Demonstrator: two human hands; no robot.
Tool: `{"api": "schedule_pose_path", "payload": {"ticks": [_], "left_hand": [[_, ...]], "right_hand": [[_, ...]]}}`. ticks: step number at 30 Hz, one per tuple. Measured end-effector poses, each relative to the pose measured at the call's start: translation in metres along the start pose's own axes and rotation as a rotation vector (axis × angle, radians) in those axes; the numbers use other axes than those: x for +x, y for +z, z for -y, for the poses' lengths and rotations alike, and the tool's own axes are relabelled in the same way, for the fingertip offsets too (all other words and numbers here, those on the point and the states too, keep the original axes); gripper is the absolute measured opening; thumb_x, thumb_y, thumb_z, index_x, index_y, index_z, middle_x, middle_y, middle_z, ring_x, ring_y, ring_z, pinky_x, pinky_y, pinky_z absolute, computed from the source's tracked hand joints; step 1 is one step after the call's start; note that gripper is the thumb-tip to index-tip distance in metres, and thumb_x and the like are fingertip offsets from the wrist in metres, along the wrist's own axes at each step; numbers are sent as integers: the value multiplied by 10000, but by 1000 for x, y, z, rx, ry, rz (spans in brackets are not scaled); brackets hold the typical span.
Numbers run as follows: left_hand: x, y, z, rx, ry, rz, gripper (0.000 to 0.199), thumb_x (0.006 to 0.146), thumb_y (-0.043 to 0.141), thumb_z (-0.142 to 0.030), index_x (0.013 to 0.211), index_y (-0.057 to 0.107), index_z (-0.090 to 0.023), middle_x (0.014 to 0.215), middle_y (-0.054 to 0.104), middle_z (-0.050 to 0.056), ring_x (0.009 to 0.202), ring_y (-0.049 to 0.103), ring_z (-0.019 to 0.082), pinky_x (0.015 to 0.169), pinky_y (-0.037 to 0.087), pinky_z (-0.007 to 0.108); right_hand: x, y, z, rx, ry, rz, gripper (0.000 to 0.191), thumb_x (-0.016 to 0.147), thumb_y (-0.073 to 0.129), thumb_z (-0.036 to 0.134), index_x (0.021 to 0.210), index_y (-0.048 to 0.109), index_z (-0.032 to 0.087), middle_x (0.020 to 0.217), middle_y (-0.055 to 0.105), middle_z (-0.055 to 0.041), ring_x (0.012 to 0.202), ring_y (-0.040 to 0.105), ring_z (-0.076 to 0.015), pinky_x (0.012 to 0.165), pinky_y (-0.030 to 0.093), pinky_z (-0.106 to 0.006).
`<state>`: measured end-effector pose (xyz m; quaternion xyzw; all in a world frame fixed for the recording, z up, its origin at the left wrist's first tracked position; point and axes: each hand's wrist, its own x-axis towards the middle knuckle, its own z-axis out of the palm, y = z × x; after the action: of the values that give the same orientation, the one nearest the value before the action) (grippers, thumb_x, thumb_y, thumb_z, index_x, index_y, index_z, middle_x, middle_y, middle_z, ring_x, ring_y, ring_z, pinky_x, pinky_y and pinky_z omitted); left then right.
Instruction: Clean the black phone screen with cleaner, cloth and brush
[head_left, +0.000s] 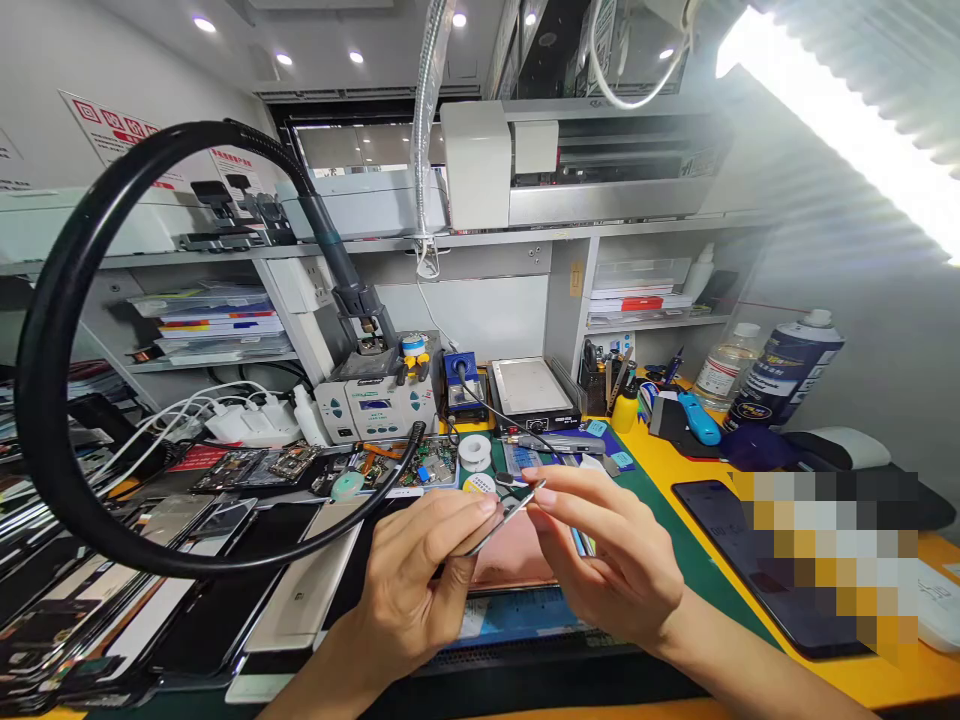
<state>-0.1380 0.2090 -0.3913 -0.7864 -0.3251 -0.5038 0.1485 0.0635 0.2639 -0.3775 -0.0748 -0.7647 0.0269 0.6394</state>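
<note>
A thin flat piece [507, 519], seen almost edge-on with a pale metallic rim, is tilted up to the right between my hands; its exact kind cannot be made out. My left hand [420, 575] pinches its lower left end between thumb and fingers. At the upper right end, the fingertips of my right hand [619, 555] close on it. Beneath them lies a pinkish flat panel [514, 560], partly covered by my hands, over a blue surface [517, 615]. A roll of white-rimmed wire [475, 453] stands just beyond.
Several phones and phone shells [300, 585] lie at left under a looping black hose [67, 440]. A hot-air station [379, 405], a soldering station [463, 390] and a heating plate [532, 390] stand behind. At right are a dark phone [750, 560] and a spray can [787, 370].
</note>
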Motion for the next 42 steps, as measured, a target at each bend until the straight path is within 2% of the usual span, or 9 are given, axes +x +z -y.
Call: {"api": "schedule_pose_path", "payload": {"ticks": [6, 18, 30, 38, 42], "left_hand": [[0, 1, 2, -12, 10, 2, 371, 908, 574, -7, 1246, 616, -155, 1102, 761, 98, 1078, 713, 183, 969, 562, 304], [7, 2, -2, -8, 23, -18, 301, 925, 600, -27, 1203, 633, -137, 1060, 763, 94, 1049, 711, 161, 967, 556, 281], [4, 4, 5, -169, 38, 18, 364, 894, 611, 31, 1232, 632, -102, 1070, 745, 132, 1007, 687, 188, 870, 591, 356], [7, 5, 8, -134, 83, 20, 367, 887, 600, 42, 1227, 630, -94, 1084, 753, 136, 1029, 691, 186, 879, 590, 340], [6, 6, 10, -141, 87, 63, 366, 896, 568, 43, 1232, 625, -91, 1104, 750, 136, 1057, 683, 186, 896, 583, 342]], "right_hand": [[-1, 2, -2, 64, 22, 6, 482, 823, 633, -68, 1230, 641, 189, 988, 738, -124, 952, 738, -228, 741, 642, -341], [-1, 2, -2, 85, 49, 0, 450, 817, 630, -88, 1167, 643, 194, 991, 719, -112, 916, 722, -199, 729, 622, -308], [-3, 1, -1, 101, 56, -22, 430, 790, 646, -87, 1130, 667, 176, 991, 691, -112, 928, 700, -231, 720, 613, -343], [-2, 0, 2, 111, 59, 11, 387, 815, 639, -75, 1106, 675, 177, 1074, 638, -133, 906, 693, -205, 638, 619, -288], [-1, 0, 5, 99, 44, 42, 368, 808, 635, -77, 1071, 675, 177, 1048, 633, -124, 908, 688, -196, 668, 633, -285]]}}
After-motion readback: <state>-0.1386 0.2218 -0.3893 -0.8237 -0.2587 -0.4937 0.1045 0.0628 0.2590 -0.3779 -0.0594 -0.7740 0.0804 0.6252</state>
